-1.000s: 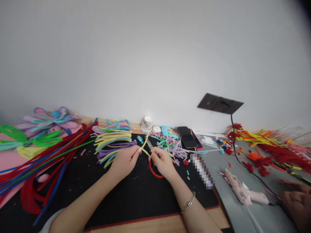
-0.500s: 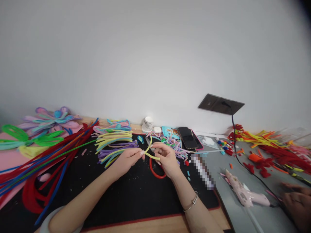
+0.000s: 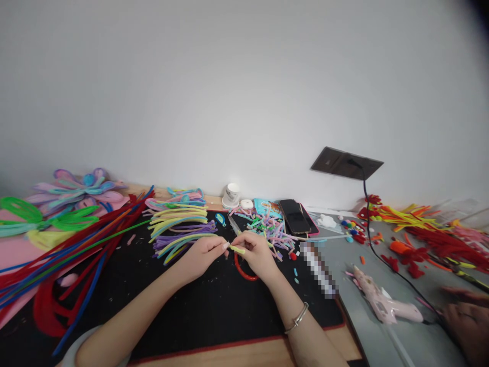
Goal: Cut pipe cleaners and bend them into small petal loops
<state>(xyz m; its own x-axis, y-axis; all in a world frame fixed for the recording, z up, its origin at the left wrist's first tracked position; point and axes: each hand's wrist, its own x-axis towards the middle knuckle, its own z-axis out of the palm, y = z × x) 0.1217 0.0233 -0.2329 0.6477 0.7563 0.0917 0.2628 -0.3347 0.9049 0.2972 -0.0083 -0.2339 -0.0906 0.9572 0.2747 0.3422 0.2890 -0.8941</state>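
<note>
A short yellow pipe cleaner (image 3: 238,250) is pinched between my two hands over the black mat. My left hand (image 3: 204,256) is closed, thumb and forefinger at the left end of the piece. My right hand (image 3: 256,255) grips the other side, its fingers partly covering the piece. Beneath and behind my right hand lie scissors (image 3: 244,273) with red handles, the blades pointing away to the back. A row of cut yellow pipe cleaners (image 3: 175,216) and purple ones (image 3: 187,232) lies just left of my hands.
Short pastel pipe cleaner pieces (image 3: 269,227) are heaped behind my right hand, near a phone (image 3: 295,216) and a paper cup (image 3: 231,194). Long red and blue stems (image 3: 95,239) spread at left. On the grey table, a pink glue gun (image 3: 382,298) lies near another person's hand (image 3: 468,321).
The yellow pipe cleaner, which stuck up in a curve with a crossing end, is now folded down and mostly hidden by my fingers. My hands have drawn closer together.
</note>
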